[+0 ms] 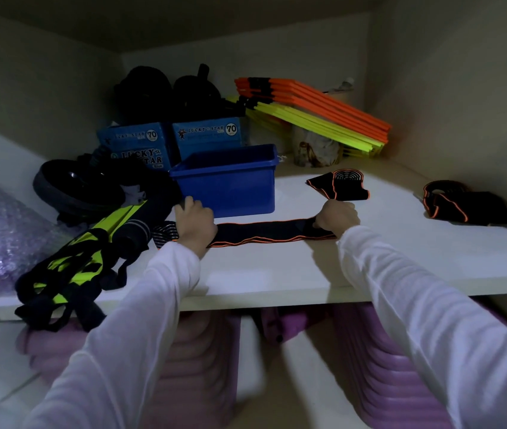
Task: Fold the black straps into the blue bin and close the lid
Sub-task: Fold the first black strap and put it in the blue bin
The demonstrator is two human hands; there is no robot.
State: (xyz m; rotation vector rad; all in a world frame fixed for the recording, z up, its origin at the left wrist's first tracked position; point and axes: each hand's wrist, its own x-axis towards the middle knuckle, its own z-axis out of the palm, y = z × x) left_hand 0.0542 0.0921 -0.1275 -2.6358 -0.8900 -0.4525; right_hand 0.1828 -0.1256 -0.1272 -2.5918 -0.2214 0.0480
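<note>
A black strap with orange edging (264, 232) lies flat along the white shelf (277, 274), in front of the open blue bin (230, 187). My left hand (195, 222) presses on its left part, where a striped end (165, 233) sticks out. My right hand (335, 216) grips its right end, and the strap carries on behind that hand into a folded portion (343, 184). Another black strap with orange edging (462, 202) lies bunched at the far right. No lid is visible on the bin.
Two blue "Lucky Star" boxes (184, 140) stand behind the bin. Orange and yellow flat bars (317, 113) lean at the back right. Black and neon-yellow straps (72, 267) hang over the shelf's left front edge, next to a dark round disc (76, 187). Purple bins (379, 366) sit below.
</note>
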